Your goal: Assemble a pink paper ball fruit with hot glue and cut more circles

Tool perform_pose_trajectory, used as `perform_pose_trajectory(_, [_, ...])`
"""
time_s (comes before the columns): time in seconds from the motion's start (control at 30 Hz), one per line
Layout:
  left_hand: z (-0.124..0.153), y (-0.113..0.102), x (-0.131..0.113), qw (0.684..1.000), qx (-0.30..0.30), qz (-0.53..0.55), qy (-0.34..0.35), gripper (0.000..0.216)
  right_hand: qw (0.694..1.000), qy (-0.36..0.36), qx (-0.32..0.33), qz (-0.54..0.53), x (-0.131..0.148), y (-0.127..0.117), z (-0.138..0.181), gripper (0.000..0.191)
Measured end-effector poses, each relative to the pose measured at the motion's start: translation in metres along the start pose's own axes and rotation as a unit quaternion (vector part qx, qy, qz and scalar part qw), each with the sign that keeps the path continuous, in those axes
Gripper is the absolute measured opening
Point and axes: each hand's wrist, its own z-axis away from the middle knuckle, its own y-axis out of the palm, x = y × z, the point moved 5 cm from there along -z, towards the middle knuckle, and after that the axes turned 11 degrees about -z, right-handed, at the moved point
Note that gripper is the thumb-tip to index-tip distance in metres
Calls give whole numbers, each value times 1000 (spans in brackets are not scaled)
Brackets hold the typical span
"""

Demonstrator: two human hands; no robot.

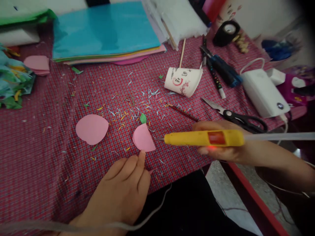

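Observation:
My right hand is closed around a yellow hot glue gun with a red switch and a pale glue stick at its rear. The thin nozzle points left, close to the straight edge of a folded pink paper piece. With a fingertip of my left hand, I hold that piece down at its lower edge; the other fingers are curled. A small green paper leaf touches the top of the folded piece. To the left lies a flat, rounded pink paper cutout.
Paper snippets litter the checked tablecloth. Around the right side are scissors, a brush, a tipped paper cup, pliers and a white power box. Coloured sheets lie behind. A cord crosses my lap.

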Motion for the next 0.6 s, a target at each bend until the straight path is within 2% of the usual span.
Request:
perform_pose_trajectory(0.1, [-3,2,4,1000,0,19,9,31,986,38,-148,63,1,-17,25,26])
perform_pose_trajectory(0.17, [-5,2,11,999,14,42,21,27,955,75,-245,148,1,-30,40,27])
perform_pose_trajectory(0.23, [-8,0,24,993,43,105,19,21,922,105,-299,221,-1,-42,49,34])
perform_pose_trajectory(0.3, [-11,-4,40,972,83,218,-13,19,911,114,-304,256,-6,-52,52,41])
perform_pose_trajectory(0.37, [-14,-10,59,938,87,321,-94,24,914,98,-280,276,-12,-60,52,42])
perform_pose_trajectory(0.43, [-15,-14,75,900,53,382,-203,26,918,69,-252,298,-16,-65,52,40])
perform_pose_trajectory(0.5, [-15,-14,81,860,14,425,-282,24,922,39,-226,313,-21,-67,52,37])
perform_pose_trajectory(0.6, [-17,-4,78,804,-10,491,-335,22,925,8,-213,315,-30,-68,53,34])
